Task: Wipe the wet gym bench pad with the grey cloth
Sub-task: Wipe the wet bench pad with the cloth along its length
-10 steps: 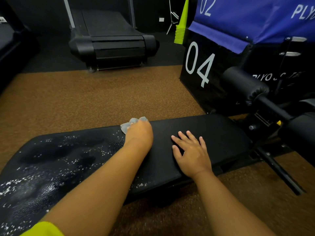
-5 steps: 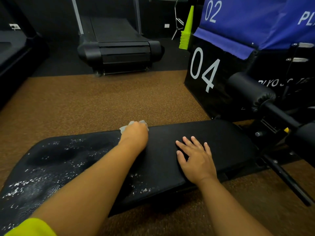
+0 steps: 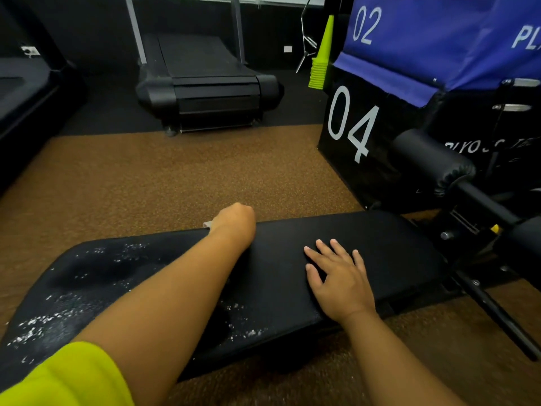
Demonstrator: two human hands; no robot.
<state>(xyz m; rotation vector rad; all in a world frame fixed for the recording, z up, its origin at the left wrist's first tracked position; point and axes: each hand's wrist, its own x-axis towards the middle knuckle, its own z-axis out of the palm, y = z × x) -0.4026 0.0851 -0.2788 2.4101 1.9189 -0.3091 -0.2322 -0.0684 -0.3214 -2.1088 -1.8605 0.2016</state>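
Observation:
The black bench pad (image 3: 380, 244) lies across the lower half of the head view. White water droplets speckle its left part and near front edge; its right part looks dry. My left hand (image 3: 234, 222) is at the pad's far edge, shut on the grey cloth (image 3: 207, 224), of which only a small corner shows at the hand's left side. My right hand (image 3: 336, 276) lies flat on the dry right part of the pad with fingers spread, holding nothing.
Brown rubber floor (image 3: 175, 177) stretches beyond the bench. Black plyo box marked 04 (image 3: 351, 127) with a blue box marked 02 (image 3: 409, 39) on top stands at right. The bench's roller pad (image 3: 433, 159) and frame stick out at right. A treadmill (image 3: 207, 83) and green cones (image 3: 320, 60) stand behind.
My left hand has slid away from me to the pad's far edge, and the cloth is now almost hidden under it. The right hand stays pressed flat in place.

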